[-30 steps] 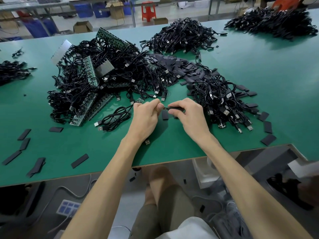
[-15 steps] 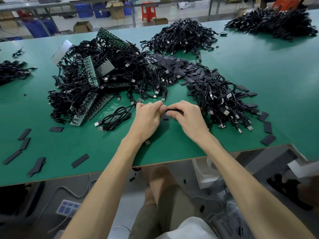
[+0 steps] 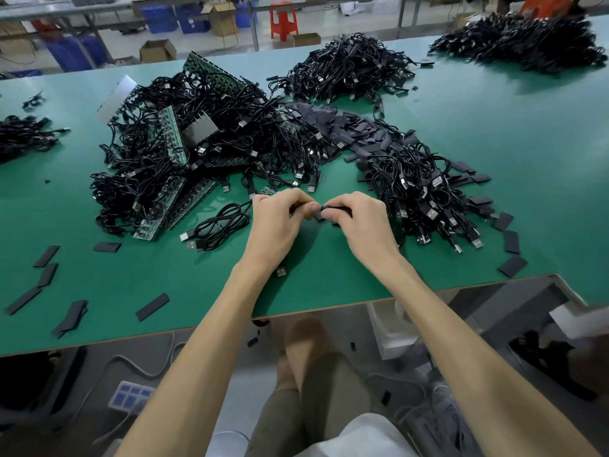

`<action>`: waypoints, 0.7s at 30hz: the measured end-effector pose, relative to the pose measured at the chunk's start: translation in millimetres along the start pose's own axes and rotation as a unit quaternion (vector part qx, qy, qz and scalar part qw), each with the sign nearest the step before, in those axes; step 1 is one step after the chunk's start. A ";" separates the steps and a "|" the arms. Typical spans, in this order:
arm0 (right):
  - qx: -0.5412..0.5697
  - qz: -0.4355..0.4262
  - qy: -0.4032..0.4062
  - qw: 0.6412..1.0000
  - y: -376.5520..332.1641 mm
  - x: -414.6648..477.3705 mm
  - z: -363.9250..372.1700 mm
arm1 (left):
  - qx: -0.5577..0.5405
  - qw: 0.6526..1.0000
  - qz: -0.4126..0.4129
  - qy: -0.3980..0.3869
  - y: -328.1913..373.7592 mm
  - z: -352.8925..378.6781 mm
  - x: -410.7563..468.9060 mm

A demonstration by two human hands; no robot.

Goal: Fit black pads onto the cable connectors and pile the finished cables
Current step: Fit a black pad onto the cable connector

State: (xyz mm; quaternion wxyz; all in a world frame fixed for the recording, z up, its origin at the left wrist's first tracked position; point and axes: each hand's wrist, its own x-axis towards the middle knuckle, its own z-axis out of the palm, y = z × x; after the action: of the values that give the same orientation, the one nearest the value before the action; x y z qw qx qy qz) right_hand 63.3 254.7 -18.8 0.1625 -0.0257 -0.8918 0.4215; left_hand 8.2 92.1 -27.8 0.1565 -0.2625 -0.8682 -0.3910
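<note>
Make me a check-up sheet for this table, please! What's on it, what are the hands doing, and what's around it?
Surface: green table, with a wood-coloured edge in front.
Job's things: heap of black pads mid-table; loose pads scattered left and right.
Clutter: green circuit strips tangled in the big pile; a lone plug by the left wrist.
Grippers: left hand pinches the looped cable; right hand pinches the held pad; their fingertips meet.
Cables: big tangled pile on the left, smaller pile right of the hands, far piles at the back.
Surroundings: red stool, cardboard boxes and blue crates on the floor beyond.
</note>
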 end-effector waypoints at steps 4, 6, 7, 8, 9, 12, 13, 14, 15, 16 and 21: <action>0.000 -0.006 -0.004 1.000 -1.5 -1.2 -0.8 | -0.018 1.000 -0.002 0.014 0.3 -2.9 0.1; 0.004 -0.011 0.001 1.000 -1.7 -1.9 -1.0 | -0.030 1.000 0.002 0.007 2.1 -3.6 -0.4; 0.005 -0.013 0.002 1.000 -1.8 -2.1 -1.0 | -0.033 0.999 0.005 0.006 2.4 -3.8 -0.5; 0.006 -0.015 -0.002 1.000 -1.8 -2.4 -1.3 | -0.035 0.999 0.007 0.005 2.6 -3.8 -0.7; 0.007 -0.017 -0.007 1.000 -1.8 -2.7 -1.4 | -0.039 0.999 0.009 0.003 2.3 -4.0 -0.9; 0.012 -0.017 -0.020 1.000 -1.9 -3.4 -1.3 | -0.061 0.998 0.008 -0.005 3.1 -5.4 -0.6; 0.011 -0.015 -0.018 1.000 -1.7 -3.3 -1.4 | -0.063 0.998 0.009 -0.006 4.1 -5.7 -0.5; 0.011 -0.014 -0.014 1.000 -1.5 -3.2 -1.7 | -0.059 0.998 0.010 -0.007 5.3 -5.8 -0.9; 0.012 -0.012 -0.007 1.000 -1.3 -3.0 -1.9 | -0.053 0.998 0.011 -0.010 6.4 -5.6 -1.1; 0.014 -0.008 0.001 1.000 -1.0 -2.6 -2.1 | -0.049 0.999 0.011 -0.017 7.1 -5.5 -1.4; 0.023 0.004 0.011 1.000 0.3 -1.7 -3.6 | -0.038 0.998 0.012 -0.039 7.3 -3.8 -1.7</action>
State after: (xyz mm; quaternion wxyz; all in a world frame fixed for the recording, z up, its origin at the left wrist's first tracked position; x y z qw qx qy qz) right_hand 65.9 257.3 -17.4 0.1714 -0.0301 -0.8800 0.4419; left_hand 14.1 92.7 -21.8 0.1172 -0.2941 -0.8550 -0.4109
